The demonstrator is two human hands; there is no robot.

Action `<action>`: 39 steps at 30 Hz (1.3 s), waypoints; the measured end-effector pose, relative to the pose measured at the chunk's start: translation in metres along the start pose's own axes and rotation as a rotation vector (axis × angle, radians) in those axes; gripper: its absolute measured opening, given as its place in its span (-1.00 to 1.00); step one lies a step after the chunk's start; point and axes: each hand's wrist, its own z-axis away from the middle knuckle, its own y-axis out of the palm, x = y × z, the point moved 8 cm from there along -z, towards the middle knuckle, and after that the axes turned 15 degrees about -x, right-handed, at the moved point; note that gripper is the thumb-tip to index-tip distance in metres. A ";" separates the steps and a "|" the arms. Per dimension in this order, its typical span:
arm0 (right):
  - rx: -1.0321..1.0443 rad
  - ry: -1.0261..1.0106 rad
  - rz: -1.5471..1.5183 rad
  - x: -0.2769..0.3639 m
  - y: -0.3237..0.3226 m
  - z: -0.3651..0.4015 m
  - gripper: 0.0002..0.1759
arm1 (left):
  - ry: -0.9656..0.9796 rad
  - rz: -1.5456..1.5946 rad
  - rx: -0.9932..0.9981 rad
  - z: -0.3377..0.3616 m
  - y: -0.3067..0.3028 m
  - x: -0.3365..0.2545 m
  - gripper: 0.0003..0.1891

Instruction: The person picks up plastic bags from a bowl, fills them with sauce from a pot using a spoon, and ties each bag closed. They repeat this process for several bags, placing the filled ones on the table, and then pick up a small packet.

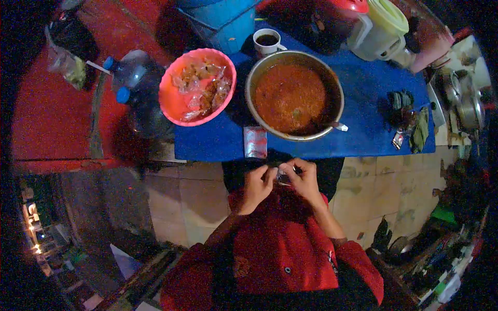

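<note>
My left hand (256, 187) and my right hand (305, 179) meet close to my chest, just below the edge of the blue table (368, 124). Both pinch a small clear plastic packet (284, 177) between the fingertips. Right above the hands, a filled packet of red sauce (255, 142) lies at the table's front edge. Behind it stands a large metal bowl (293, 96) full of red-orange sauce, with a spoon handle (336, 125) resting on its near rim.
A pink bowl (197, 86) heaped with several filled packets sits left of the metal bowl. A white cup (266, 41) of dark liquid, a blender jug (381, 32), a water bottle (138, 88) and green leaf bundles (410, 120) surround them.
</note>
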 end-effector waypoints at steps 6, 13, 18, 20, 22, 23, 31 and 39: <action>-0.008 0.029 -0.040 -0.005 -0.011 -0.003 -0.82 | -0.160 0.226 -0.052 -0.003 0.012 -0.013 -0.75; 0.023 0.028 -0.111 -0.002 -0.018 -0.001 -0.81 | -0.276 0.144 0.088 0.003 0.023 -0.006 -0.80; -0.106 0.064 -0.029 -0.002 -0.030 -0.005 -0.80 | -0.014 0.083 -0.053 -0.004 0.008 -0.018 -0.83; -0.306 -0.258 0.242 0.034 -0.041 -0.005 -0.79 | -0.120 0.074 -0.036 -0.003 0.007 -0.001 -0.84; -0.503 -0.586 0.511 0.061 -0.044 0.006 -0.77 | -0.224 0.065 -0.019 -0.002 0.005 0.009 -0.84; -0.351 -0.473 0.363 0.045 -0.038 0.007 -0.73 | -0.291 0.210 0.018 -0.001 0.007 0.010 -0.83; 0.017 -0.147 0.046 0.022 -0.017 0.010 -0.72 | -1.016 0.975 0.256 0.040 0.052 0.051 -0.94; -0.055 -0.224 0.195 0.008 -0.045 0.009 -0.87 | -0.323 0.538 0.324 0.013 0.023 -0.003 -0.89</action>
